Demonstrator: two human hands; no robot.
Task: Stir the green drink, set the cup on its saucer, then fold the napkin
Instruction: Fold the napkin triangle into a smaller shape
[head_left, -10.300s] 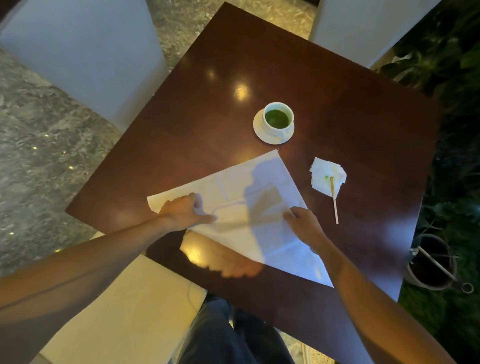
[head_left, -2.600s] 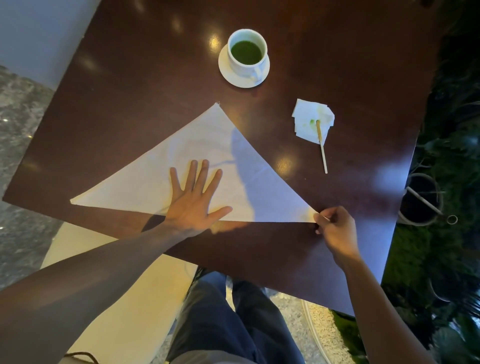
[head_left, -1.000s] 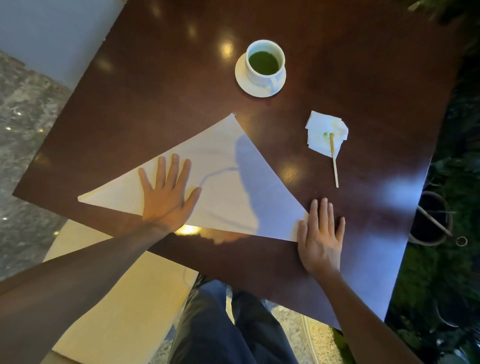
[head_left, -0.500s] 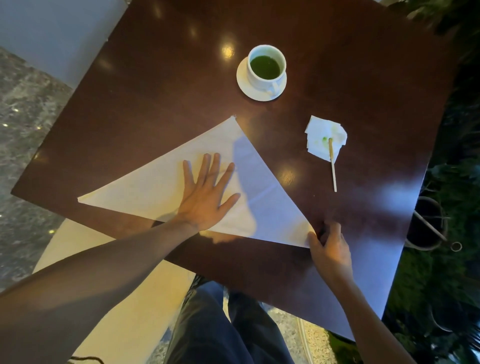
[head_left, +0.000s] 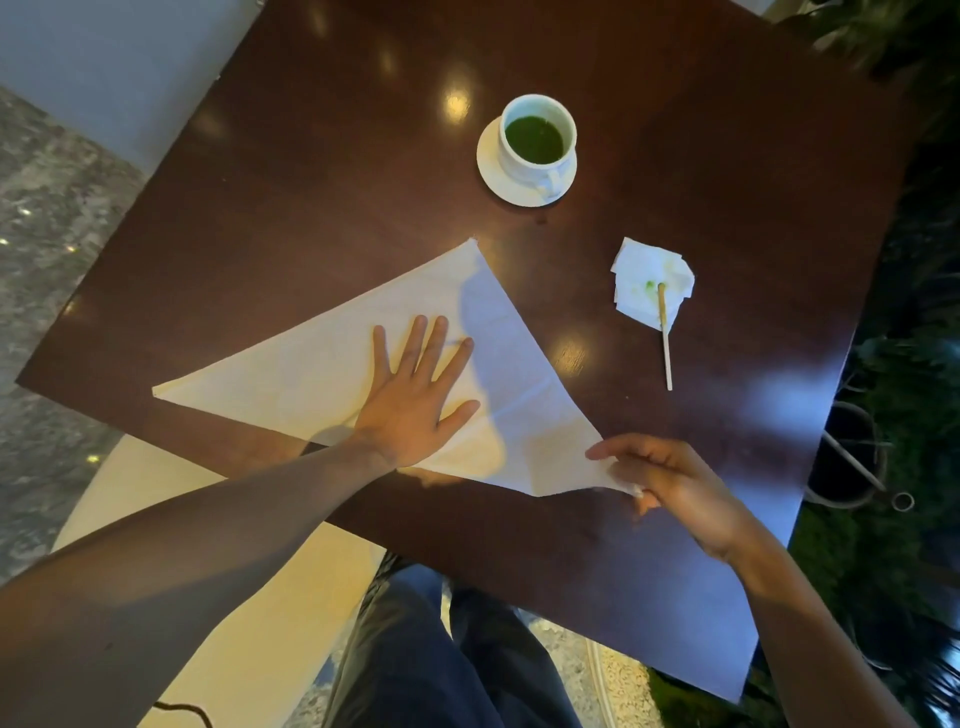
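A dark, glossy wooden table (head_left: 311, 171) fills my view, with pale chairs at its far corners and stone floor beyond. On it lies the white napkin (head_left: 322, 374), already a flat triangle, its long folded edge running along the near side from a far-left tip to a right tip. My left hand (head_left: 415, 400) presses flat on the middle of it, fingers straight and spread. My right hand (head_left: 670, 478) pinches the right tip between thumb and fingers, raising that corner just off the wood. I judge the next fold carries this tip leftward along the long edge toward the other tip (the left palm sits right in that path and would need to shift). The cup (head_left: 537, 137) of green drink stands on its saucer (head_left: 493, 171), well apart at the far side. A crumpled tissue (head_left: 652, 278) with a wooden stirrer (head_left: 665, 338) across it lies to the right, clear of the fold.
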